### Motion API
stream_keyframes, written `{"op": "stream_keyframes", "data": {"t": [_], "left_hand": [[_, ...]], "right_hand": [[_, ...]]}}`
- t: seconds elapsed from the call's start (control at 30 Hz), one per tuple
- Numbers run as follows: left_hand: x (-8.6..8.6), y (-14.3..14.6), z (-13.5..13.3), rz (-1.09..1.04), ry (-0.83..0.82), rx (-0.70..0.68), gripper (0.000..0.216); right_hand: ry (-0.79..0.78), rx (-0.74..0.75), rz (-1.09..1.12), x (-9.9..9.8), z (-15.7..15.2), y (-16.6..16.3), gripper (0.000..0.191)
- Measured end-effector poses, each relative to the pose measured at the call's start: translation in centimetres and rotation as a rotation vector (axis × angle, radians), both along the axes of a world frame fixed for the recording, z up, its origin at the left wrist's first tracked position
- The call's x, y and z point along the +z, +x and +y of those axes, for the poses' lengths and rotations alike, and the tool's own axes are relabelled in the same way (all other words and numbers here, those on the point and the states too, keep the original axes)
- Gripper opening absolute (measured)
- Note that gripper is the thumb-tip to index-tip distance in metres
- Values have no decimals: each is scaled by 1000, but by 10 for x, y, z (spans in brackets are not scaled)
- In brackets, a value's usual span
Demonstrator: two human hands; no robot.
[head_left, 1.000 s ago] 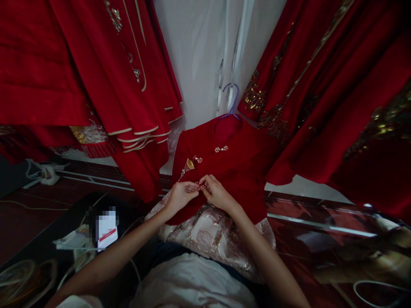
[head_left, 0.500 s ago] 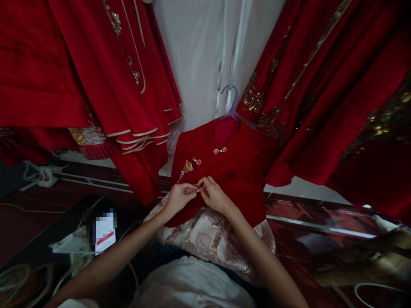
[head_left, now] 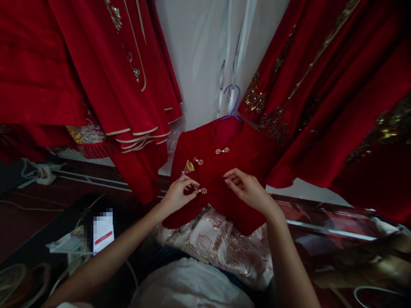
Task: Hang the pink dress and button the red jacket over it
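A dark red short jacket [head_left: 244, 196] hangs on a purple hanger [head_left: 231, 114]. Beaded flower fastenings dot its front: an upper fastening [head_left: 222, 150] below the neckline, and one at left beside a gold fan-shaped ornament [head_left: 189, 166]. My left hand [head_left: 176, 196] has thumb and fingertips at the left end of the lower flower fastening [head_left: 202, 191], seeming to pinch it lightly. To the right, my right hand [head_left: 248, 188] is over the jacket front, fingers bent and apart, holding nothing visible. Pale patterned shiny fabric [head_left: 218, 246] shows beneath the jacket's hem.
Red garments [head_left: 109, 85] hang close on the left, and red sequined garments [head_left: 308, 115] on the right. A lit phone [head_left: 103, 231] stands on a dark surface at lower left, near cables. A white metal rail [head_left: 330, 229] runs low at right.
My right hand has let go of the lower fastening and moved right, its fingers parting. My left hand stays by that fastening, whose flower end is now uncovered.
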State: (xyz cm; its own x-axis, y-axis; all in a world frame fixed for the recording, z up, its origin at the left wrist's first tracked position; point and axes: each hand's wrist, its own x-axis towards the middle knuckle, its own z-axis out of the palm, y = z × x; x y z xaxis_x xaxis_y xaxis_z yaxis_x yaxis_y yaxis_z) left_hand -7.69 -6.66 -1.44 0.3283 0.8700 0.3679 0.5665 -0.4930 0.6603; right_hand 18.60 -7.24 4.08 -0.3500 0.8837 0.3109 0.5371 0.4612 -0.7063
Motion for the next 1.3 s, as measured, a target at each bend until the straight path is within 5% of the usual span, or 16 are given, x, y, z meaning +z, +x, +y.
{"op": "stream_keyframes", "data": {"t": [0.37, 1.1, 1.3], "left_hand": [[-15, 6, -4, 173, 136, -34, 14], [-27, 25, 3, -127, 3, 11, 8], [0, 23, 32, -109, 76, 98, 12]], "right_hand": [[2, -3, 1, 8, -7, 9, 19], [-28, -5, 4, 6, -4, 19, 20], [-21, -64, 28, 17, -12, 38, 21]]}}
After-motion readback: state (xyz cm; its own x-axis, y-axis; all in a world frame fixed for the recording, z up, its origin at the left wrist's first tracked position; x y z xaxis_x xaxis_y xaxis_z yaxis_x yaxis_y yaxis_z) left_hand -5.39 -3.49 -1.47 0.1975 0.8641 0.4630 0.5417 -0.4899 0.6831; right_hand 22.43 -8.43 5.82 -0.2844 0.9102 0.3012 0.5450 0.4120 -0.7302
